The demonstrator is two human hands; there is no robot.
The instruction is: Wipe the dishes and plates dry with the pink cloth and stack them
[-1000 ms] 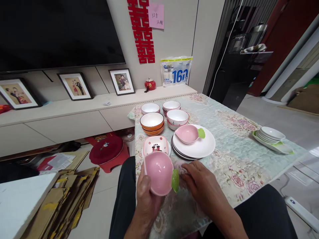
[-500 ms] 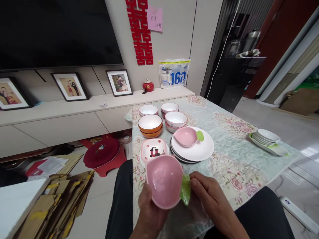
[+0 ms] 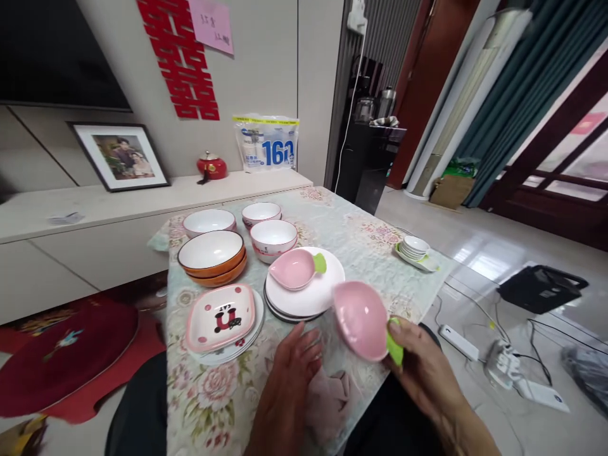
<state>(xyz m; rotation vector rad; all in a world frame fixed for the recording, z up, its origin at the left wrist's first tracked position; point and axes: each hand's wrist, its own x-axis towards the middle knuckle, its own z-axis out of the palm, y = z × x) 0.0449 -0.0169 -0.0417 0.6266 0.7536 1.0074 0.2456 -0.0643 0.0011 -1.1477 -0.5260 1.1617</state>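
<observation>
A pink bowl (image 3: 361, 320) with a green leaf-shaped handle is held up by my right hand (image 3: 422, 364), whose thumb and fingers pinch the leaf. My left hand (image 3: 294, 373) is apart from the bowl, its fingers stretched out with nothing in them. Beside that hand a crumpled pinkish cloth (image 3: 330, 402) lies at the table's near edge. Just beyond, a second pink bowl (image 3: 293, 268) of the same kind rests on a stack of white plates (image 3: 327, 275). To the left, a square cat-patterned dish (image 3: 222, 315) sits on several round plates (image 3: 254, 335).
Orange bowls (image 3: 213, 256) and white bowls with red rims (image 3: 274, 237) stand at the back left of the flowered tablecloth (image 3: 327, 212). Small white dishes (image 3: 415, 247) are stacked on a green-edged plate at the right edge. A low cabinet (image 3: 95, 209) lies behind.
My view has turned to the right. My left hand has let go of the pink bowl, and my right hand has carried it to the right by its leaf handle.
</observation>
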